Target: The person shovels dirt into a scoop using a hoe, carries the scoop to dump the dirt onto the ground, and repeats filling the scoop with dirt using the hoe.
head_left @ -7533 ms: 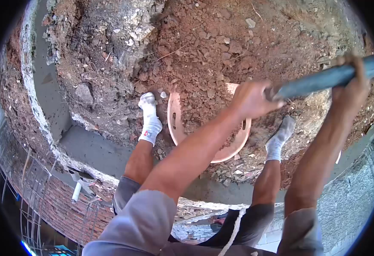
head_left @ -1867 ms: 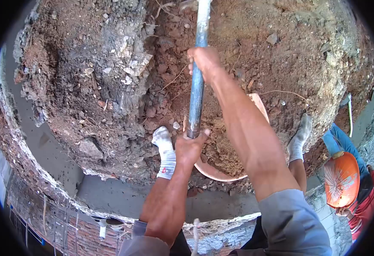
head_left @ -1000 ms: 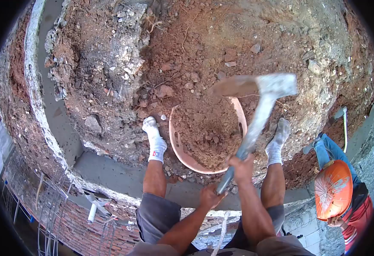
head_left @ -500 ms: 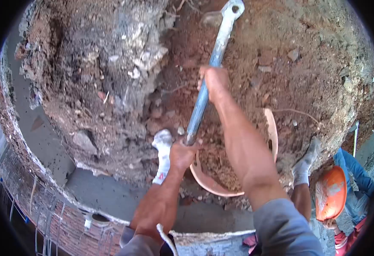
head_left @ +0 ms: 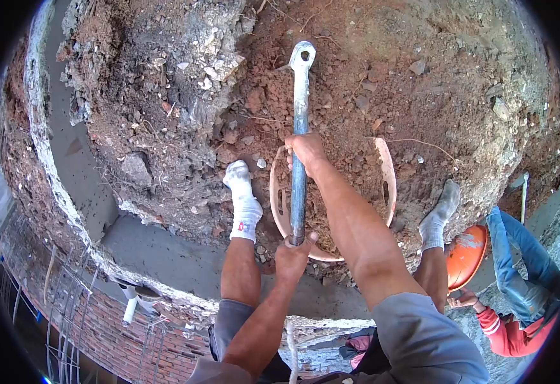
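A long-handled hoe [head_left: 300, 109] points away from me over the reddish soil, its pale metal eye at the far end; its blade is hidden from view. My right hand [head_left: 307, 150] wraps round the middle of the blue-grey handle. Lower down, near the handle's close end, my left hand [head_left: 291, 257] is also closed on it. Under the handle, a pale orange-pink pan [head_left: 387, 176] with slots in its rim lies between my feet, with loose soil inside. My forearms cover part of its rim.
My socked feet [head_left: 244, 208] stand on the dirt either side. A grey mortar channel [head_left: 165, 253] curves behind and left. Lower left are a brick wall [head_left: 101, 333] and rebar. At right, another person's hand [head_left: 464, 298] touches an orange basin [head_left: 468, 259]; stones dot the soil.
The hoe has swung from leaning right to nearly straight ahead, and its head has come closer. Both hands keep hold. The other person's orange basin appears further left.
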A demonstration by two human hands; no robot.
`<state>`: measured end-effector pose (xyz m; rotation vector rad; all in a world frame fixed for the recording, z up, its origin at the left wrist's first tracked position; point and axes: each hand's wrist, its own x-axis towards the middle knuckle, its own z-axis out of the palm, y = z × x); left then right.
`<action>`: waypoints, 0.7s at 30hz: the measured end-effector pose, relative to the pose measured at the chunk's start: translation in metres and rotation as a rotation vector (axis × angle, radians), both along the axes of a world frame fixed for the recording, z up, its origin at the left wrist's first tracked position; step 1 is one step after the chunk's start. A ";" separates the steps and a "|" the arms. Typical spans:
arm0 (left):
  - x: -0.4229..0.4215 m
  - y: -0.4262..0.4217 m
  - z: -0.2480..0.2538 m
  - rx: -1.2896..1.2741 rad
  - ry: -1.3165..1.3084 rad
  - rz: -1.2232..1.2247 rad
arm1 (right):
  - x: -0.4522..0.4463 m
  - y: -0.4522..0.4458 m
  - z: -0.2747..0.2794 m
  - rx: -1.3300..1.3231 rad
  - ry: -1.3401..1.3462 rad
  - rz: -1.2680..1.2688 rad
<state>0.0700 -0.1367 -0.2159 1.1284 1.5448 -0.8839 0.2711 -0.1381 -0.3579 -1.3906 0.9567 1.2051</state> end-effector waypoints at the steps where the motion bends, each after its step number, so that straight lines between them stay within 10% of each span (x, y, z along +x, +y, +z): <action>1: -0.013 -0.011 0.005 0.019 0.022 -0.032 | -0.011 -0.008 0.012 0.014 -0.009 0.006; 12: -0.234 -0.113 0.142 -0.525 0.384 -0.802 | -0.227 -0.150 0.217 -0.146 0.003 0.144; 16: -0.073 -0.109 0.083 -0.227 -0.086 -0.502 | -0.061 -0.159 0.218 -0.247 -0.281 -0.051; 21: 0.207 -0.032 -0.068 -0.105 -0.602 -0.707 | 0.201 -0.141 0.125 -0.183 -0.840 -0.239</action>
